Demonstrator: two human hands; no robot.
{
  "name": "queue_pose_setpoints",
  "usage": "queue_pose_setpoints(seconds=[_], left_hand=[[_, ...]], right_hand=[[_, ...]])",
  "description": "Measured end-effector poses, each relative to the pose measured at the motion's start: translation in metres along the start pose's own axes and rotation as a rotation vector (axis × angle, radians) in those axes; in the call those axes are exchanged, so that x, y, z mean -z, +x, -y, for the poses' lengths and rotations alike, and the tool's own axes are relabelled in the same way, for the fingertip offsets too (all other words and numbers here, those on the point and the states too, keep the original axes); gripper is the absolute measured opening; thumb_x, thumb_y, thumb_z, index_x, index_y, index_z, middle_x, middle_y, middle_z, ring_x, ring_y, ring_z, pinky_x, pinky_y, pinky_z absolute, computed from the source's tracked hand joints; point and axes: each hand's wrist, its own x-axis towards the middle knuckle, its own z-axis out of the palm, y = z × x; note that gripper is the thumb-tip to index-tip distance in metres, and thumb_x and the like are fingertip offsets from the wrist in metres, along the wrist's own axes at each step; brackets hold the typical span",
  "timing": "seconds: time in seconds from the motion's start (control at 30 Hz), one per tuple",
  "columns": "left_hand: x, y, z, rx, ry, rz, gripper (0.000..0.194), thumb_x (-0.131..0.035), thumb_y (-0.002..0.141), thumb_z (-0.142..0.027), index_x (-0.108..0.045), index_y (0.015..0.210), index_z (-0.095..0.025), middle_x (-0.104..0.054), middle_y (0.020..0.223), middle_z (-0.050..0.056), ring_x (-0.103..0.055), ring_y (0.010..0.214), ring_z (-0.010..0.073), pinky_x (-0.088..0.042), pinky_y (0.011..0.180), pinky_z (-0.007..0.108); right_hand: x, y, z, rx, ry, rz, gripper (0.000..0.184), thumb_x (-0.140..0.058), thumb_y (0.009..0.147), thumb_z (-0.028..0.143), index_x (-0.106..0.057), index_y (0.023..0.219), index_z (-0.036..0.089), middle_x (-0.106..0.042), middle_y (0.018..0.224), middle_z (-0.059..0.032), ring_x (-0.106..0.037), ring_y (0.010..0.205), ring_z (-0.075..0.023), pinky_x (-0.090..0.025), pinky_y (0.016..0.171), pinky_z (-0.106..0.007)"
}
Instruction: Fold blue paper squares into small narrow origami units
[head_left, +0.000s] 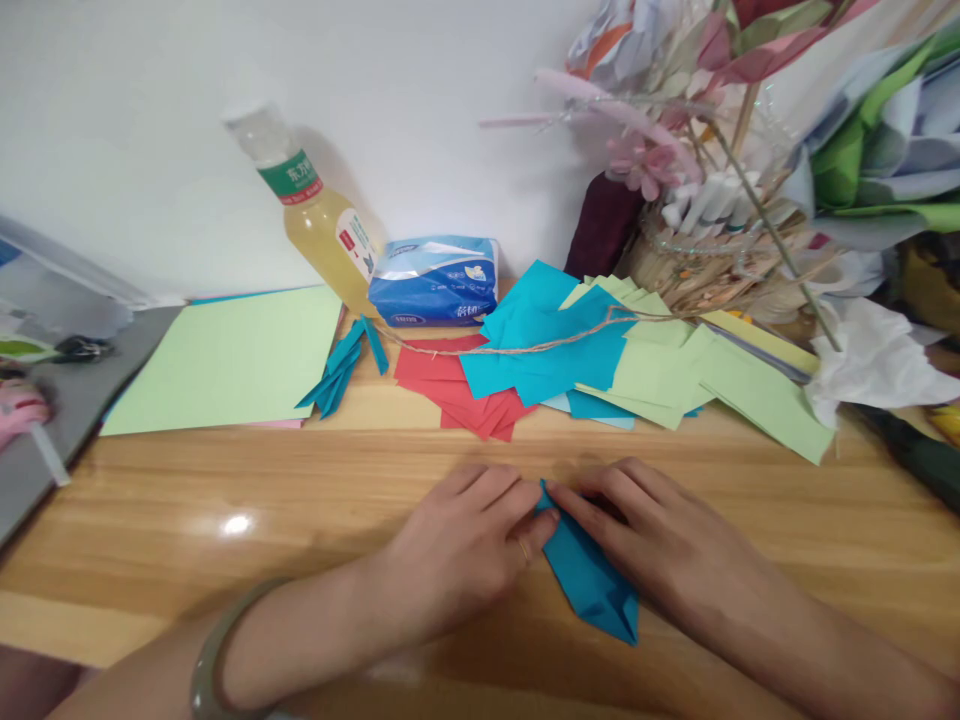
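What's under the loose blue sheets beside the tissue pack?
Red sheets stick out at the lower left, light green sheets at the right; both seem to run underneath. Whatever the blue sheets cover completely can't be seen.

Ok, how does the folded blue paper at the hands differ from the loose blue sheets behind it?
The folded blue paper is creased into a narrow, pointed shape; the loose blue sheets lie flat and overlapping. The folded blue paper is touched by the left hand and right hand; neither touches the loose blue sheets. Both share a similar blue.
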Motion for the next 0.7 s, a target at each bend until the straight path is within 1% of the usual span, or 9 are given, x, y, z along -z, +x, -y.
queue_pose_setpoints(seconds=[0.1, 0.2, 0.3, 0.4, 0.43, 0.5, 0.57, 0.63, 0.7], left_hand=[[0.001, 0.001, 0.0, 0.007, -0.009, 0.001, 0.015, -0.043, 0.095, -0.022, -0.054, 0.085, -0.021, -0.054, 0.078, -0.001, -0.051, 0.075, 0.0153, -0.042, 0.069, 0.029], [0.002, 0.001, 0.0, 0.006, -0.018, 0.018, 0.013, -0.044, 0.094, -0.023, -0.054, 0.085, -0.021, -0.055, 0.079, -0.001, -0.052, 0.076, 0.0158, -0.043, 0.07, 0.029], [0.002, 0.001, 0.001, 0.005, -0.014, 0.005, 0.015, -0.044, 0.094, -0.024, -0.055, 0.084, -0.021, -0.055, 0.078, -0.001, -0.052, 0.075, 0.0161, -0.044, 0.068, 0.03], [0.002, 0.002, 0.001, -0.001, -0.015, -0.012, 0.018, -0.043, 0.095, -0.023, -0.056, 0.083, -0.021, -0.058, 0.079, -0.001, -0.053, 0.075, 0.0154, -0.045, 0.069, 0.029], [0.002, 0.002, 0.001, -0.012, -0.019, -0.022, 0.019, -0.042, 0.095, -0.022, -0.058, 0.084, -0.021, -0.06, 0.084, 0.0, -0.055, 0.08, 0.0153, -0.045, 0.073, 0.029], [0.001, 0.0, 0.001, -0.05, -0.03, -0.041, 0.022, -0.038, 0.096, -0.019, -0.06, 0.092, -0.019, -0.063, 0.097, 0.001, -0.055, 0.095, 0.0154, -0.044, 0.084, 0.029], [0.001, -0.001, 0.002, -0.083, -0.033, -0.04, 0.024, -0.036, 0.096, -0.017, -0.06, 0.101, -0.018, -0.063, 0.109, 0.001, -0.05, 0.109, 0.0158, -0.04, 0.094, 0.03], [0.003, -0.003, 0.004, -0.107, -0.026, -0.025, 0.025, -0.038, 0.095, -0.016, -0.06, 0.105, -0.018, -0.062, 0.115, 0.0, -0.047, 0.116, 0.0176, -0.039, 0.097, 0.032], [0.005, -0.005, 0.007, -0.141, -0.007, -0.015, 0.026, -0.039, 0.094, -0.015, -0.06, 0.108, -0.018, -0.061, 0.118, -0.001, -0.046, 0.118, 0.021, -0.036, 0.1, 0.039]], right_hand=[[-0.002, 0.005, -0.001, -0.032, -0.004, 0.002, 0.034, -0.031, 0.09, 0.01, -0.056, 0.113, 0.012, -0.056, 0.08, -0.007, -0.051, 0.074, -0.0198, -0.046, 0.065, -0.032], [-0.002, 0.008, -0.003, -0.065, 0.048, 0.018, 0.038, -0.032, 0.086, 0.007, -0.055, 0.116, 0.012, -0.055, 0.078, -0.0069, -0.051, 0.071, -0.0194, -0.046, 0.061, -0.031], [0.0, 0.005, -0.006, -0.066, 0.156, 0.027, 0.039, -0.033, 0.086, 0.008, -0.053, 0.118, 0.011, -0.058, 0.086, -0.0093, -0.053, 0.077, -0.0198, -0.048, 0.065, -0.032], [0.006, 0.0, -0.007, -0.005, 0.181, 0.033, 0.033, -0.036, 0.09, 0.012, -0.053, 0.117, 0.01, -0.06, 0.093, -0.0111, -0.054, 0.084, -0.0211, -0.049, 0.071, -0.035], [0.009, -0.002, -0.008, 0.014, 0.174, 0.033, 0.031, -0.036, 0.091, 0.013, -0.054, 0.115, 0.009, -0.06, 0.094, -0.0113, -0.054, 0.085, -0.0212, -0.049, 0.072, -0.035], [0.014, -0.004, -0.01, 0.031, 0.165, 0.033, 0.028, -0.036, 0.092, 0.014, -0.055, 0.112, 0.009, -0.061, 0.094, -0.0113, -0.055, 0.085, -0.0212, -0.049, 0.072, -0.035], [0.019, -0.006, -0.013, 0.02, 0.18, 0.037, 0.025, -0.037, 0.092, 0.016, -0.058, 0.107, 0.012, -0.061, 0.092, -0.01, -0.056, 0.085, -0.0209, -0.049, 0.071, -0.035], [0.025, -0.009, -0.017, -0.016, 0.206, 0.034, 0.023, -0.038, 0.092, 0.015, -0.059, 0.101, 0.016, -0.062, 0.091, -0.0082, -0.057, 0.083, -0.0196, -0.049, 0.068, -0.033], [0.031, -0.012, -0.02, -0.06, 0.215, -0.015, 0.023, -0.038, 0.09, 0.011, -0.058, 0.098, 0.018, -0.062, 0.09, -0.0071, -0.058, 0.081, -0.0176, -0.048, 0.066, -0.03]])
